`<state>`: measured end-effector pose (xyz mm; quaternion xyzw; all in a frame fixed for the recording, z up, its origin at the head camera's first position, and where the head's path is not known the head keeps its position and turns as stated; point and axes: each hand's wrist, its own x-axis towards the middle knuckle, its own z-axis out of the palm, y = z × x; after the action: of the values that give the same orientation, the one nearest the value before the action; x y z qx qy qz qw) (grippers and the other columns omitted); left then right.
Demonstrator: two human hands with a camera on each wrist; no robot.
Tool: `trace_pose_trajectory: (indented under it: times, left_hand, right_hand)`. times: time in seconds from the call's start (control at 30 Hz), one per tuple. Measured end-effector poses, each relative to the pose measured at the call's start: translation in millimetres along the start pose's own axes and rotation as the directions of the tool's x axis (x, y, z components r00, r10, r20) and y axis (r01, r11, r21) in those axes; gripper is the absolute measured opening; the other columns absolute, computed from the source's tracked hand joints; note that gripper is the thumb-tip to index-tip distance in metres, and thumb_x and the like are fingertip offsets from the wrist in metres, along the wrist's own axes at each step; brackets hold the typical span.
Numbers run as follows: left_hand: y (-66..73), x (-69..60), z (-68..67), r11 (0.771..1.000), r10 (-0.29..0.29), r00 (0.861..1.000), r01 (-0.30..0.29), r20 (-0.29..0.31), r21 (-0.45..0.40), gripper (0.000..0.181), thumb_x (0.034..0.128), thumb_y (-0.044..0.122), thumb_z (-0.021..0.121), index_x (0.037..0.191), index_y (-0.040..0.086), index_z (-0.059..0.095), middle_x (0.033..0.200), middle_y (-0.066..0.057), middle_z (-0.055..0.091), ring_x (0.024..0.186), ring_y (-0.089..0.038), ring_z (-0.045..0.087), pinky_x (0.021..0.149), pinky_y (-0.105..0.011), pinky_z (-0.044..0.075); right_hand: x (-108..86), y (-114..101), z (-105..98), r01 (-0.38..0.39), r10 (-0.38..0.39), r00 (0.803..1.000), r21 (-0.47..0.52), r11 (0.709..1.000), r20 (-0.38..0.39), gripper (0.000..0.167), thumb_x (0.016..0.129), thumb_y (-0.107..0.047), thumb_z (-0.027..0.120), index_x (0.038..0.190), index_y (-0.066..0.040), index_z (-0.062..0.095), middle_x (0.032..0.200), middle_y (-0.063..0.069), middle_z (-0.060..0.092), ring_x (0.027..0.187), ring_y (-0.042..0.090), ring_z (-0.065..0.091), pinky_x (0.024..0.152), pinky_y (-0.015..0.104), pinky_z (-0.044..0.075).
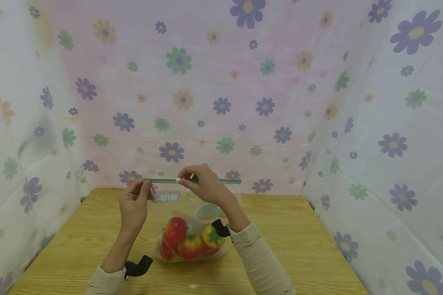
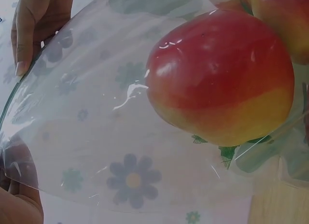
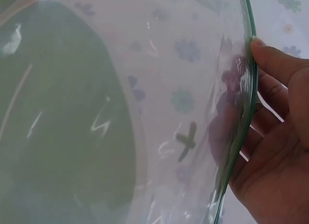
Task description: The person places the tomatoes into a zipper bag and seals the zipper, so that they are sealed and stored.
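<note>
A clear zip bag [image 1: 192, 200] with a green zip strip [image 1: 231, 181] stands upright on the table. Inside its bottom lie several shiny red-and-yellow tomatoes [image 1: 176, 230] with green leafy tops; one tomato [image 2: 219, 79] looms large in the left wrist view. My left hand [image 1: 133, 205] pinches the strip's left end, thumb in front, some fingers showing behind the plastic. Left of the strip's middle, my right hand [image 1: 204, 184] pinches the strip between thumb and fingers. The right wrist view shows this right hand [image 3: 285, 118] with its thumb on the green edge.
Beneath the bag is a wood-grain table [image 1: 288, 241]. Flower-patterned sheets [image 1: 206, 82] hang behind it and at both sides. A black wrist mount [image 1: 138, 266] sits on the left wrist, and another black mount [image 1: 220, 228] on the right overlaps the bag.
</note>
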<state>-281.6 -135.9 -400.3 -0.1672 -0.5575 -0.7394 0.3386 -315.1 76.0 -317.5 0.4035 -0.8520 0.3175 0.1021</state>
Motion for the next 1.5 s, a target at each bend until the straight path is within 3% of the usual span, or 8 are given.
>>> trace_pose_trajectory:
  times: [0.3,0.6,1.1,1.5]
  left_hand:
    - [1.9,-0.8,0.2,0.999,-0.038,0.999,0.038,0.011,0.025,0.025,0.1036,0.002,0.056,0.104,-0.022,0.058,0.078,0.000,0.066,0.062,-0.008,0.059,0.058,-0.017,0.054]
    - [3.5,-1.3,0.2,1.000,-0.014,0.999,0.013,0.034,0.011,0.026,0.1039,0.002,0.054,0.105,-0.024,0.056,0.080,0.000,0.068,0.063,-0.008,0.059,0.059,-0.017,0.054]
    - [2.0,-3.6,-2.6,0.996,0.071,0.996,-0.068,0.056,-0.063,0.024,0.1027,-0.004,0.054,0.103,-0.028,0.055,0.079,-0.005,0.069,0.062,-0.009,0.060,0.057,-0.017,0.055]
    - [3.6,-3.8,-2.9,0.997,0.045,0.998,-0.043,0.036,-0.069,0.023,0.1018,-0.004,0.055,0.103,-0.028,0.055,0.081,-0.001,0.071,0.062,-0.009,0.062,0.055,-0.017,0.054]
  right_hand:
    - [-9.5,7,-3,0.029,-0.028,0.999,0.039,0.999,-0.037,0.011,0.102,-0.018,0.065,0.107,-0.011,0.071,0.097,0.001,0.069,0.087,0.012,0.061,0.078,0.024,0.053]
    - [-16.4,19,-2,0.090,-0.079,0.991,0.104,0.990,-0.107,0.011,0.099,-0.012,0.068,0.107,-0.007,0.073,0.098,0.004,0.070,0.085,0.016,0.063,0.076,0.026,0.055]
    - [-25.4,22,-5,0.054,-0.045,0.996,0.118,0.992,-0.083,0.010,0.101,-0.014,0.065,0.107,-0.007,0.069,0.096,0.003,0.067,0.077,0.009,0.057,0.069,0.024,0.051]
    - [-31.1,30,-4,0.077,-0.062,0.988,0.102,0.992,-0.144,0.008,0.100,-0.013,0.066,0.103,-0.008,0.071,0.092,0.005,0.068,0.068,0.007,0.052,0.062,0.022,0.049]
